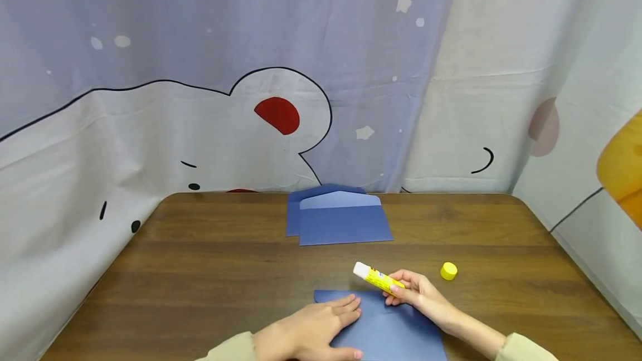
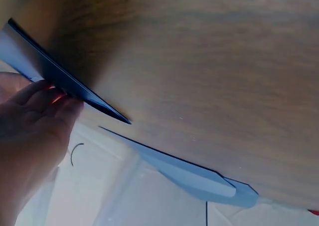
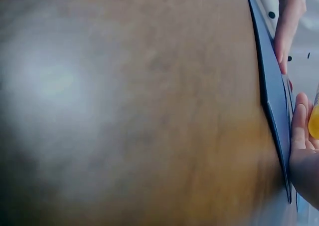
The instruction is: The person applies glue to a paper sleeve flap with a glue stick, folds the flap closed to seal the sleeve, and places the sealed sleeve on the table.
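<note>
A blue envelope (image 1: 388,327) lies at the table's front edge, its lower part cut off by the head view. My left hand (image 1: 323,327) rests flat on its left side with the fingers straight; the left wrist view shows those fingers on the envelope (image 2: 50,69) from low down. Above the envelope's upper right part, my right hand (image 1: 413,297) grips a yellow glue stick (image 1: 382,279) between thumb and fingers. The stick is uncapped, its white end pointing up and left. In the right wrist view the yellow base of the glue stick (image 3: 314,121) shows at the edge.
A yellow cap (image 1: 448,271) stands on the wooden table (image 1: 210,277), to the right of my right hand. Two more blue envelopes (image 1: 346,226) overlap at the table's far edge, the front one with its flap up. A printed curtain (image 1: 200,116) hangs behind.
</note>
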Demonstrator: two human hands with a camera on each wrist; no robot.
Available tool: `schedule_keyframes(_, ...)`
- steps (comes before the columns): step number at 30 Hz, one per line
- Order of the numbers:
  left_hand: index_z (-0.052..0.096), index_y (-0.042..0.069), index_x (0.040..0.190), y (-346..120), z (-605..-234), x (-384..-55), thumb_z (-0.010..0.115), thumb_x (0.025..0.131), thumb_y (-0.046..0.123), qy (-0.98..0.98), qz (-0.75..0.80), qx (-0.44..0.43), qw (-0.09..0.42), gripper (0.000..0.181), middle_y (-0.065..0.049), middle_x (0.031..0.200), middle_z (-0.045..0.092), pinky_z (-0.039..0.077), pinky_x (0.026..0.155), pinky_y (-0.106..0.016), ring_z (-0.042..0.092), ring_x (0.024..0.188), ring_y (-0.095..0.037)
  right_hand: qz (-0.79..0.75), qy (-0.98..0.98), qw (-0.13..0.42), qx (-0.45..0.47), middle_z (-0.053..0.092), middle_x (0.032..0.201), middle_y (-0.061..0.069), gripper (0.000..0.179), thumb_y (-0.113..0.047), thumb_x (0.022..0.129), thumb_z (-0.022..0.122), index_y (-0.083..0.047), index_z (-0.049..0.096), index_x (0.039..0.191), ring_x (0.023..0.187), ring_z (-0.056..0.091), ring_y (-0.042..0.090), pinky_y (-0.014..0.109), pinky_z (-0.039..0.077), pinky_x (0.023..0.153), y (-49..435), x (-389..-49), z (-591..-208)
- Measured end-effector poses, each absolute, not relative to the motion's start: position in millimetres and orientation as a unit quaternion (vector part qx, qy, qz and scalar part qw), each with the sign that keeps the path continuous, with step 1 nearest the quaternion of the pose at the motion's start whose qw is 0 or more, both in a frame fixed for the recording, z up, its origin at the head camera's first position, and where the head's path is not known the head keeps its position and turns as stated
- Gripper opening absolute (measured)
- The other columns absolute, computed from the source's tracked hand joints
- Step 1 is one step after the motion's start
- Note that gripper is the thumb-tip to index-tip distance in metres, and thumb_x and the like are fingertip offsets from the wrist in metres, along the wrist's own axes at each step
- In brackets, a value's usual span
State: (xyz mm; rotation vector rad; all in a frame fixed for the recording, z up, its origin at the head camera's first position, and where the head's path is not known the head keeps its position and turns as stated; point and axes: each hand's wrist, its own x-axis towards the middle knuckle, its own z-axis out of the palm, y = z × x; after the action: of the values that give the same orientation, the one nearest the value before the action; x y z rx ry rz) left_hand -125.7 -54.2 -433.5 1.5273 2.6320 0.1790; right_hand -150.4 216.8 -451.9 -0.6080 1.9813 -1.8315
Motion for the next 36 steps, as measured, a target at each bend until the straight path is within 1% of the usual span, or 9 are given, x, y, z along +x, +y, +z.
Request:
schedule_keyframes(3, 0.045, 0.004, 0.142, -60.4, -434.5, -125.3, 0.034, 0.096, 0.062, 0.859, 0.035, 0.510, 0.038, 0.075, -0.011, 0.150, 0.042, 0.038, 0.110, -0.031, 0.037, 0.141, -0.022, -0.651, 0.702, 0.185, -0.221, 0.064, 0.101, 0.016, 0.037, -0.010, 0.100, 0.046, 0.022, 0.041, 0.118, 0.087, 0.068, 0.009, 0.025, 0.055, 0.081, 219.0, -149.9, -453.2)
schedule_keyframes(7, 0.045, 0.001, 0.142, -63.4, -437.0, -124.1, 0.041, 0.095, 0.060, 0.854, 0.027, 0.519, 0.021, 0.075, -0.014, 0.148, 0.043, 0.040, 0.109, -0.033, 0.038, 0.140, -0.025, -0.651, 0.701, 0.181, -0.227, 0.064, 0.101, 0.017, 0.037, -0.009, 0.100, 0.046, 0.023, 0.041, 0.118, 0.087, 0.068, 0.008, 0.025, 0.055, 0.081, 218.7, -148.8, -453.9)
schedule_keyframes(12, 0.045, 0.000, 0.141, -64.2, -437.4, -122.4, 0.045, 0.094, 0.057, 0.852, 0.042, 0.521, 0.025, 0.073, -0.016, 0.148, 0.043, 0.040, 0.108, -0.034, 0.039, 0.140, -0.027, -0.648, 0.704, 0.173, -0.236, 0.065, 0.102, 0.019, 0.036, -0.008, 0.100, 0.046, 0.023, 0.042, 0.116, 0.087, 0.068, 0.007, 0.024, 0.055, 0.080, 217.7, -147.3, -455.2)
schedule_keyframes(18, 0.037, 0.002, 0.146, -68.9, -434.3, -127.0, 0.036, 0.098, 0.055, 0.854, 0.083, 0.507, 0.083, 0.071, -0.013, 0.154, 0.034, 0.035, 0.113, -0.035, 0.031, 0.144, -0.025, -0.646, 0.705, 0.167, -0.241, 0.065, 0.102, 0.023, 0.035, -0.008, 0.100, 0.046, 0.023, 0.042, 0.116, 0.087, 0.068, 0.008, 0.025, 0.055, 0.081, 218.9, -148.1, -455.0)
schedule_keyframes(20, 0.034, 0.004, 0.148, -70.9, -434.4, -129.5, 0.035, 0.099, 0.053, 0.858, 0.087, 0.499, 0.089, 0.068, -0.010, 0.156, 0.032, 0.033, 0.113, -0.035, 0.030, 0.144, -0.023, -0.646, 0.705, 0.169, -0.240, 0.065, 0.102, 0.024, 0.035, -0.008, 0.100, 0.046, 0.023, 0.042, 0.116, 0.088, 0.068, 0.008, 0.025, 0.055, 0.081, 219.2, -148.7, -455.4)
schedule_keyframes(25, 0.036, 0.007, 0.148, -74.9, -439.7, -129.4, 0.032, 0.100, 0.052, 0.870, 0.024, 0.491, 0.021, 0.066, -0.007, 0.155, 0.035, 0.037, 0.110, -0.035, 0.034, 0.142, -0.020, -0.645, 0.705, 0.176, -0.236, 0.065, 0.103, 0.024, 0.036, -0.008, 0.100, 0.046, 0.023, 0.042, 0.117, 0.088, 0.068, 0.008, 0.025, 0.055, 0.081, 219.1, -149.8, -456.9)
schedule_keyframes(32, 0.037, 0.000, 0.145, -78.5, -457.7, -122.8, 0.032, 0.097, 0.059, 0.865, -0.046, 0.492, -0.082, 0.076, -0.016, 0.153, 0.036, 0.037, 0.110, -0.034, 0.035, 0.142, -0.024, -0.642, 0.708, 0.175, -0.236, 0.065, 0.102, 0.021, 0.035, -0.008, 0.100, 0.046, 0.023, 0.042, 0.117, 0.088, 0.068, 0.008, 0.025, 0.055, 0.081, 219.5, -149.0, -457.0)
schedule_keyframes(34, 0.037, -0.001, 0.145, -78.6, -459.3, -122.2, 0.033, 0.097, 0.060, 0.865, -0.047, 0.491, -0.090, 0.077, -0.017, 0.152, 0.037, 0.038, 0.110, -0.034, 0.036, 0.142, -0.025, -0.643, 0.707, 0.176, -0.236, 0.065, 0.102, 0.022, 0.035, -0.008, 0.100, 0.045, 0.023, 0.042, 0.117, 0.088, 0.068, 0.008, 0.025, 0.055, 0.081, 219.5, -148.8, -456.7)
schedule_keyframes(36, 0.036, -0.001, 0.146, -78.5, -458.2, -122.2, 0.033, 0.097, 0.060, 0.867, -0.040, 0.490, -0.075, 0.078, -0.018, 0.153, 0.035, 0.037, 0.110, -0.034, 0.034, 0.142, -0.026, -0.642, 0.708, 0.175, -0.237, 0.064, 0.102, 0.023, 0.035, -0.008, 0.100, 0.045, 0.023, 0.042, 0.118, 0.088, 0.069, 0.009, 0.025, 0.055, 0.081, 219.3, -148.7, -456.4)
